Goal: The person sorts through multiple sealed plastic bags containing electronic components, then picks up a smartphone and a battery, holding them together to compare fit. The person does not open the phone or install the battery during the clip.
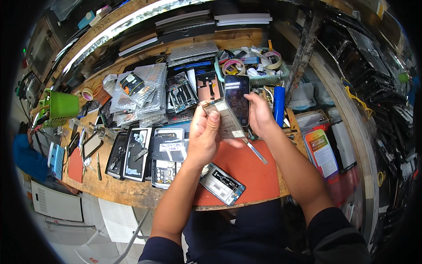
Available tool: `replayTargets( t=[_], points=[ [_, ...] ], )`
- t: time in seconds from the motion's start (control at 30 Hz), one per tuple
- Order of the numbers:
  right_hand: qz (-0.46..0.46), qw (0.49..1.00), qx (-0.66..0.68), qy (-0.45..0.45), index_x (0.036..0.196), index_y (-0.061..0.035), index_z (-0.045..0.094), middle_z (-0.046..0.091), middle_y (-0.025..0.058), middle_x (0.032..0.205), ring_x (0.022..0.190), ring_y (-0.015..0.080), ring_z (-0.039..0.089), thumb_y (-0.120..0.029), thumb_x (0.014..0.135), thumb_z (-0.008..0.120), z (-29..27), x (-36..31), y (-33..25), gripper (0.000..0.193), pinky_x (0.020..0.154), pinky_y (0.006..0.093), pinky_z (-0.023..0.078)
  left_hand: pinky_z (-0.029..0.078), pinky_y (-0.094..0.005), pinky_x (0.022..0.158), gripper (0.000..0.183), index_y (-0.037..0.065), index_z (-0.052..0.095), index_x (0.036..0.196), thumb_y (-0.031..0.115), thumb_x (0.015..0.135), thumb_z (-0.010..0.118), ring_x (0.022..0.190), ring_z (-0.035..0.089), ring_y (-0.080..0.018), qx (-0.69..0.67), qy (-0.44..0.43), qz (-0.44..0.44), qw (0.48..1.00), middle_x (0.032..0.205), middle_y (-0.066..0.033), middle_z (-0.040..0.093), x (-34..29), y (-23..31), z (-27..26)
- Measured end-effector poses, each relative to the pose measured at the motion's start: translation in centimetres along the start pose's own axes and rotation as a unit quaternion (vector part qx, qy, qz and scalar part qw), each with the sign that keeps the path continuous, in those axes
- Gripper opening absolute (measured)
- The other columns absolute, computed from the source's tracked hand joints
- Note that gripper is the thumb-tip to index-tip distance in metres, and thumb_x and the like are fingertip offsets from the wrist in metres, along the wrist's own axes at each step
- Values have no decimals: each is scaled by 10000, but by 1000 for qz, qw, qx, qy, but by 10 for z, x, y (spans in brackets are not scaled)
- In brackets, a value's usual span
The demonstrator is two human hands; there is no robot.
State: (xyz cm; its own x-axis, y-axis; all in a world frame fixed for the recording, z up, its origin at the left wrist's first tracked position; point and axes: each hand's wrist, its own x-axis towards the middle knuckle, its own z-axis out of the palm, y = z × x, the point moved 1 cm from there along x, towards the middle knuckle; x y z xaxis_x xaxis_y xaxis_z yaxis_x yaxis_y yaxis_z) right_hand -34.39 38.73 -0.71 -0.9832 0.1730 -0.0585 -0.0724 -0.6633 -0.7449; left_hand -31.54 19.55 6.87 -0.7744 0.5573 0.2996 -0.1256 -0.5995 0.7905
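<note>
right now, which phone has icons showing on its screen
The phone in the right hand shows rows of icons; the opened phone on the orange mat shows bare internal parts instead.

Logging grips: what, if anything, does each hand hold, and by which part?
Left hand: flat greyish piece, by its left side. Right hand: dark phone, by its right edge. Whether the metal tool below is held is unclear.

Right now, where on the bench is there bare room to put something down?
On the red mat, right of the opened device, up to the mat's right edge. Also on the wooden bench, between the black trays and the front edge. It is crowded behind, around the bubble-wrapped pile and the pale green basket.
</note>
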Motion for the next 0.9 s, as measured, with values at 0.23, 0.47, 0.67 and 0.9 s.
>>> replayTargets(
  t=[0.23, 0.47, 0.67, 0.9],
  points=[
    [30, 995, 33, -86, 1365, -94, 513, 664, 99, 1236, 1079, 247, 681, -234, 964, 493, 18, -16, -6, 425, 846, 429, 610, 559, -295, 422, 292, 107, 369, 1278, 284, 1092, 508, 657, 717, -274, 66, 72, 12, 995, 1008, -159, 665, 5, -4, -11],
    [25, 985, -23, -171, 1483, -107, 363, 596, 130, 1319, 1143, 278, 663, -63, 894, 495, 35, -24, -7, 605, 868, 524, 624, 361, -207, 474, 339, 96, 549, 1001, 428, 1064, 547, 577, 524, -96, 63, 171, 60, 981, 785, -4, 599, 8, 11, -32],
    [16, 984, -56, -166, 1463, -76, 395, 585, 108, 1294, 1116, 241, 657, -33, 890, 533, 35, -23, -1, 591, 845, 507, 633, 267, -257, 478, 532, 132, 398, 775, 560, 1091, 378, 489, 304, -102, -12, 144, 29, 989, 627, 26, 343, 8, 5, -30],
    [36, 981, -87, -171, 1451, -55, 393, 583, 126, 1320, 1095, 238, 675, -64, 958, 516, 38, -27, 5, 509, 768, 448, 655, 298, -300, 509, 376, 114, 457, 813, 352, 1096, 388, 536, 352, -130, 70, 198, 62, 976, 647, -4, 395, 7, -9, -35]
  ],
)
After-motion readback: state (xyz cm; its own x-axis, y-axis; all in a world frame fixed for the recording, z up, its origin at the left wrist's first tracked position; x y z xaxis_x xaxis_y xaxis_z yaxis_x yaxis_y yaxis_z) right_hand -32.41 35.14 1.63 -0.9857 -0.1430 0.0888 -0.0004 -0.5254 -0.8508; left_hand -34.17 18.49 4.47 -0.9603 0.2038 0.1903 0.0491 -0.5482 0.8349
